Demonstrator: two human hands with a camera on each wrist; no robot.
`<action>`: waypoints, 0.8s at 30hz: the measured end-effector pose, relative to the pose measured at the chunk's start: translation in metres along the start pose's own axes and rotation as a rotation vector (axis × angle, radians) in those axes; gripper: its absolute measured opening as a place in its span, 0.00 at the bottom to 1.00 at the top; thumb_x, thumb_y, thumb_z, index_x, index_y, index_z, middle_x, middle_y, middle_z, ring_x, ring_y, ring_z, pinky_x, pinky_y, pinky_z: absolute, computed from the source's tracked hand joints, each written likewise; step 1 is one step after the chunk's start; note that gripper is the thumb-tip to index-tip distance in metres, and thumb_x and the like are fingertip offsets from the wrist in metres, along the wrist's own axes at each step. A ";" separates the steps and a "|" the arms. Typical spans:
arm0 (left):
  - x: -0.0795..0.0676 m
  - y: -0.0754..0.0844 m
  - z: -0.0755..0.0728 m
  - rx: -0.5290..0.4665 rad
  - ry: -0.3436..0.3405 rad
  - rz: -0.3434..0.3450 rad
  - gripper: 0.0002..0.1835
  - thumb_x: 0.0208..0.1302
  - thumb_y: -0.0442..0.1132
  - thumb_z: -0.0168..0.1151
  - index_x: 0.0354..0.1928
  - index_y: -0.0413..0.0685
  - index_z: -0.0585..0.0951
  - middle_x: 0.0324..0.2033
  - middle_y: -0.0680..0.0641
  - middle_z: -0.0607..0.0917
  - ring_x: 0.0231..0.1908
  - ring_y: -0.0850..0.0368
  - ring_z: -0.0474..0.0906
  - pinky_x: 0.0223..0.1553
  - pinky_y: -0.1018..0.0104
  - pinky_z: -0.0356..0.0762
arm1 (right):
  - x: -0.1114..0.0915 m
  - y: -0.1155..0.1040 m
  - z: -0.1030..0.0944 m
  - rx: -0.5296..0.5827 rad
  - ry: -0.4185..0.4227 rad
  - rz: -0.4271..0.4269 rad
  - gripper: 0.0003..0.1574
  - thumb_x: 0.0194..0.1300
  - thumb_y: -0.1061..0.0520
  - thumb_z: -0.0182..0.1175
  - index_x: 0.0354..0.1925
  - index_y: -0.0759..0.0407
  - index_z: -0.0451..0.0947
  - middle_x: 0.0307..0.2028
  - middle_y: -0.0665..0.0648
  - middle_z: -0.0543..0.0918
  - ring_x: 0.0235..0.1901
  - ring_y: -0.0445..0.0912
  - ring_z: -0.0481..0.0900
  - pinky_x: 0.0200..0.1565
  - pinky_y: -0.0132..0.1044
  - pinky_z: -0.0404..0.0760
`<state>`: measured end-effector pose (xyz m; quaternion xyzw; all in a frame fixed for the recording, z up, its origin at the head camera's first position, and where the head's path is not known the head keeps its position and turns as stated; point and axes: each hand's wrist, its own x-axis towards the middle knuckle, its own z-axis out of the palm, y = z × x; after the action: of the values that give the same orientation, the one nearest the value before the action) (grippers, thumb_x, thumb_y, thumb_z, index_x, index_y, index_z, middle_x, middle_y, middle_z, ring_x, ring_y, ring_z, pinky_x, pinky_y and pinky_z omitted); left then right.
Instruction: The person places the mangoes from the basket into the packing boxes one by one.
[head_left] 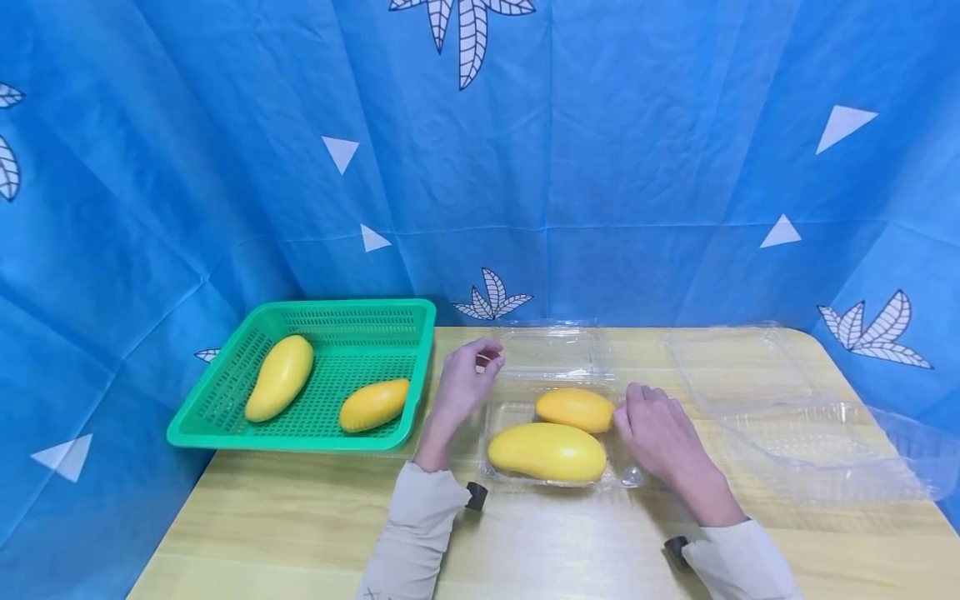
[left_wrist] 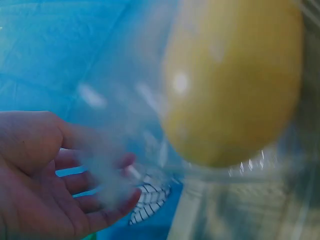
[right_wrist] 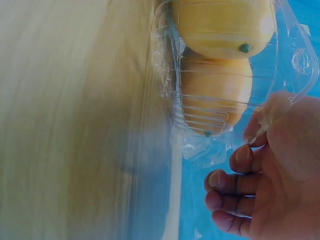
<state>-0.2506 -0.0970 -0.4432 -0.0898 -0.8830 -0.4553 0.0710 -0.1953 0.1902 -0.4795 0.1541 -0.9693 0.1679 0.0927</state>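
A clear plastic clamshell container lies on the table with its lid folded back toward the curtain. In its base sit two yellow mangoes, a larger near one and a smaller orange-yellow one behind it. My right hand is at the base's right side; in the right wrist view, thumb and index finger pinch the rim. Beside the lid's left edge is my left hand, fingers loosely curved and apart. Blurred plastic partly covers those fingers in the left wrist view, and no grip on it shows.
A green basket at the left holds two more mangoes, one larger and one smaller. Another clear clamshell stands unfolded at the right. A blue curtain hangs behind the table.
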 end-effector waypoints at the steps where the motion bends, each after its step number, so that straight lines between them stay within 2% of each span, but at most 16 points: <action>1: 0.001 -0.002 0.000 0.009 -0.002 -0.007 0.13 0.70 0.30 0.63 0.55 0.35 0.83 0.44 0.40 0.87 0.46 0.46 0.84 0.49 0.56 0.84 | 0.000 0.000 0.000 0.003 0.000 0.001 0.14 0.74 0.59 0.46 0.28 0.56 0.63 0.22 0.53 0.64 0.25 0.49 0.63 0.30 0.41 0.67; 7: 0.003 -0.017 -0.002 0.054 -0.030 -0.066 0.17 0.72 0.34 0.62 0.59 0.34 0.80 0.46 0.38 0.86 0.47 0.45 0.83 0.52 0.54 0.83 | -0.001 0.001 -0.002 0.006 0.011 0.008 0.13 0.73 0.59 0.46 0.28 0.56 0.63 0.22 0.53 0.64 0.24 0.49 0.63 0.29 0.41 0.67; 11: 0.005 -0.027 -0.001 0.028 -0.094 -0.110 0.21 0.75 0.38 0.60 0.62 0.32 0.78 0.50 0.37 0.85 0.49 0.44 0.83 0.53 0.54 0.83 | -0.001 0.002 -0.001 0.007 0.019 0.005 0.14 0.74 0.59 0.46 0.28 0.56 0.63 0.21 0.53 0.64 0.24 0.49 0.63 0.29 0.41 0.66; 17: 0.007 -0.041 0.009 -0.195 -0.174 -0.228 0.27 0.78 0.39 0.55 0.70 0.29 0.68 0.51 0.35 0.84 0.48 0.45 0.83 0.53 0.56 0.83 | -0.002 0.004 0.000 0.009 0.008 0.004 0.14 0.74 0.59 0.45 0.28 0.56 0.63 0.21 0.53 0.64 0.24 0.49 0.62 0.29 0.40 0.65; 20: 0.010 -0.048 0.015 -0.323 -0.167 -0.273 0.28 0.78 0.37 0.54 0.71 0.25 0.64 0.50 0.33 0.84 0.47 0.44 0.84 0.53 0.57 0.83 | -0.002 0.004 0.001 0.007 0.010 0.002 0.14 0.74 0.59 0.45 0.28 0.56 0.63 0.21 0.53 0.64 0.24 0.49 0.62 0.29 0.40 0.65; 24: 0.016 -0.059 0.021 -0.498 -0.135 -0.295 0.27 0.76 0.32 0.56 0.70 0.24 0.65 0.53 0.30 0.82 0.50 0.43 0.83 0.52 0.61 0.83 | -0.001 0.004 0.002 0.007 0.006 0.003 0.13 0.74 0.59 0.46 0.29 0.56 0.63 0.22 0.53 0.65 0.24 0.49 0.63 0.29 0.40 0.66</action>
<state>-0.2801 -0.1118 -0.4991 -0.0052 -0.7503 -0.6563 -0.0789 -0.1959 0.1934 -0.4824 0.1525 -0.9686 0.1718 0.0951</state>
